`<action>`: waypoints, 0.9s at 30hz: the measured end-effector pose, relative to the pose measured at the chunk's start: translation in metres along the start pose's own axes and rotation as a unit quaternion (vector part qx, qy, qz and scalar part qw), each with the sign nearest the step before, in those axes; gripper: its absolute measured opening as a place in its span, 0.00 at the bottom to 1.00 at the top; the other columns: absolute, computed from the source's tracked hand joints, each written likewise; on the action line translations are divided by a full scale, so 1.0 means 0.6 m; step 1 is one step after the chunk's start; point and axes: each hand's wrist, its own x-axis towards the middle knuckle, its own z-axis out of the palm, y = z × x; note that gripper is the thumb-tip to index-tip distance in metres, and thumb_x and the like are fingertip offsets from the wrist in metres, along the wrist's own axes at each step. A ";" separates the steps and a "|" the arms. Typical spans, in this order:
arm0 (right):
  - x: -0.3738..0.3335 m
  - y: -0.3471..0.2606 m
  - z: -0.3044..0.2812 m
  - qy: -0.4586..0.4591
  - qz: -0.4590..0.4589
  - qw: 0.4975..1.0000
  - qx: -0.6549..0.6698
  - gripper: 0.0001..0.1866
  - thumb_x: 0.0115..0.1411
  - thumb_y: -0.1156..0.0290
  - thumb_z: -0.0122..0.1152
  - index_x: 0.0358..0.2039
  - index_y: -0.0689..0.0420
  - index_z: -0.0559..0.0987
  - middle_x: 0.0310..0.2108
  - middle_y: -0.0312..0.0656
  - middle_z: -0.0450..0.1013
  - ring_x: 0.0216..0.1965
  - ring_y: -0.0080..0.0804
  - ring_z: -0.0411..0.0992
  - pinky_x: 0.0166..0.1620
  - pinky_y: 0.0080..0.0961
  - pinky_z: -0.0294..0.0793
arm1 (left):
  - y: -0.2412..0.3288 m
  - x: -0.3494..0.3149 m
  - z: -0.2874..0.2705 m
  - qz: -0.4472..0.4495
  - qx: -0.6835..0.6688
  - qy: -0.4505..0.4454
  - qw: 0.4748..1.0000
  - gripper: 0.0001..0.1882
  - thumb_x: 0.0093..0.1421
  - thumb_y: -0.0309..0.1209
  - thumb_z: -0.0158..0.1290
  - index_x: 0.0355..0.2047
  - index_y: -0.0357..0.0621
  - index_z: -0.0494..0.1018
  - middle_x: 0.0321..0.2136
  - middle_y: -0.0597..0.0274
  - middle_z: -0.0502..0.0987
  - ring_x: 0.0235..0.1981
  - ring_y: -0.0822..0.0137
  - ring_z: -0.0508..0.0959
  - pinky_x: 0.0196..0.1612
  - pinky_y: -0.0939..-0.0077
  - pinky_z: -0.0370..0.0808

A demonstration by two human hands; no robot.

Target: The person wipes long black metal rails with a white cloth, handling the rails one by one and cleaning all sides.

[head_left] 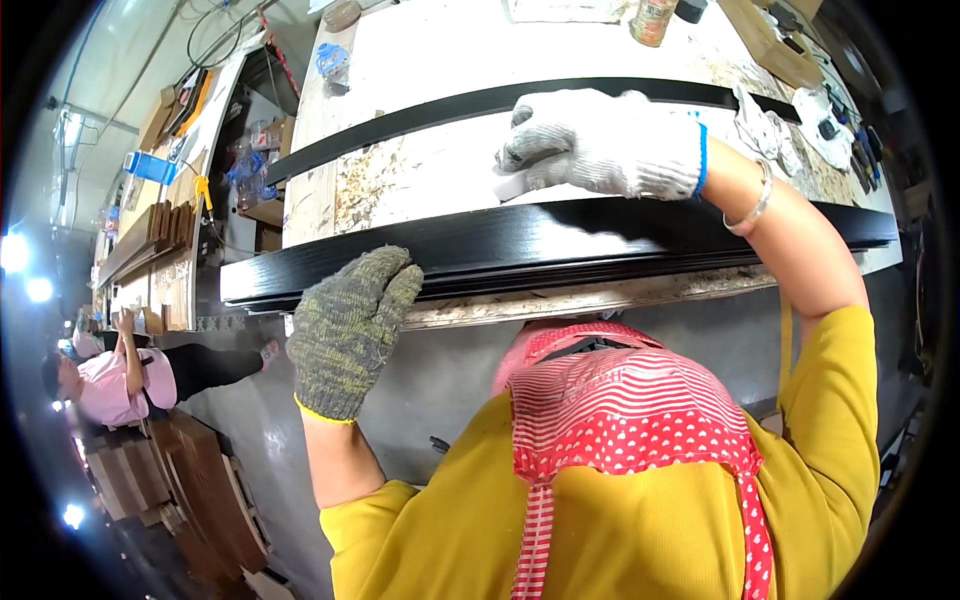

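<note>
My left hand (350, 335), in a grey-green knitted glove, grips the near edge near the left end of a glossy black board (470, 235). This long board lies on top of several similar ones stacked along the bench's front edge. Over the board's far side, my right hand (615, 145) wears a white knitted glove with a blue cuff. Its fingers are curled, and a small whitish piece (511, 187) shows beneath them; what it is cannot be made out. Behind my right hand runs a narrower black strip (430, 116), lying across the bench and partly covered by the glove.
The white workbench (420, 50) has brown stains. On it stand a can (653, 20), a blue-topped bottle (333, 65), crumpled white cloths (765, 130) and a cardboard box (770, 45). A co-worker (125, 385) is at the left, near stacked brown boards (200, 480).
</note>
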 end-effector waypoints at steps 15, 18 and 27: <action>-0.003 -0.033 0.032 0.034 -0.030 0.995 0.084 0.16 0.61 0.76 0.55 0.50 0.57 0.79 0.49 0.45 0.73 0.48 0.39 0.74 0.53 0.29 0.72 | -0.008 0.015 -0.002 0.000 -0.024 -0.002 1.000 0.12 0.61 0.33 0.60 0.41 0.38 0.80 0.38 0.50 0.82 0.38 0.52 0.82 0.44 0.66 0.77; 0.001 -0.018 0.054 0.102 -0.006 0.979 0.177 0.13 0.61 0.72 0.58 0.46 0.59 0.80 0.44 0.46 0.73 0.45 0.40 0.74 0.49 0.32 0.74 | -0.003 0.018 -0.001 0.007 -0.001 -0.004 1.000 0.12 0.60 0.33 0.60 0.41 0.39 0.80 0.38 0.50 0.82 0.38 0.52 0.82 0.43 0.65 0.77; 0.016 -0.063 0.033 0.074 -0.012 0.997 -0.035 0.11 0.62 0.65 0.60 0.44 0.53 0.81 0.36 0.47 0.70 0.38 0.46 0.73 0.42 0.38 0.74 | -0.007 0.016 0.000 0.001 -0.027 0.003 1.000 0.12 0.61 0.33 0.60 0.40 0.39 0.80 0.37 0.50 0.82 0.38 0.51 0.82 0.43 0.64 0.77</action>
